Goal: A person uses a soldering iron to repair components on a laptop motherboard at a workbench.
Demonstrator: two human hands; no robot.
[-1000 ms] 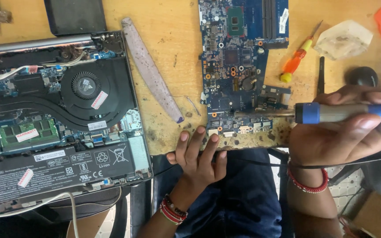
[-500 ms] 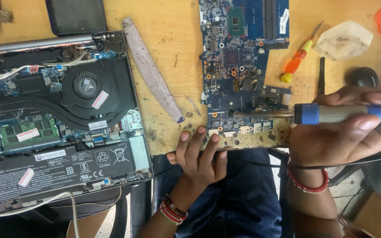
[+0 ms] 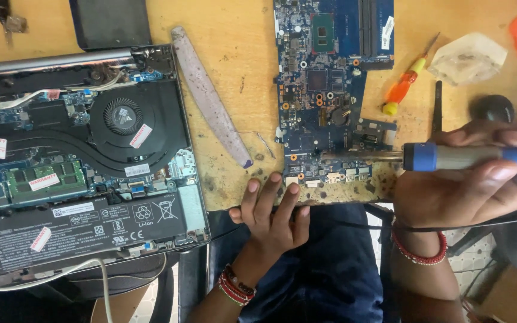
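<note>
A blue laptop motherboard (image 3: 324, 90) lies on the wooden table (image 3: 234, 54), its lower end near the front edge. My right hand (image 3: 456, 185) grips a blue-and-grey soldering iron (image 3: 468, 157) held level, with its metal tip over the board's lower part. My left hand (image 3: 273, 215) rests at the table's front edge just below the board, fingers spread, fingertips on the wood beside the board's bottom connectors. It holds nothing. Both wrists wear red bead bracelets.
An opened laptop (image 3: 79, 161) with fan, battery and memory exposed fills the left. A long grey strip (image 3: 210, 96) lies between laptop and board. An orange screwdriver (image 3: 405, 84), black tweezers (image 3: 437, 107), a crumpled wrapper (image 3: 465, 57) and a round black object (image 3: 493, 107) sit at right.
</note>
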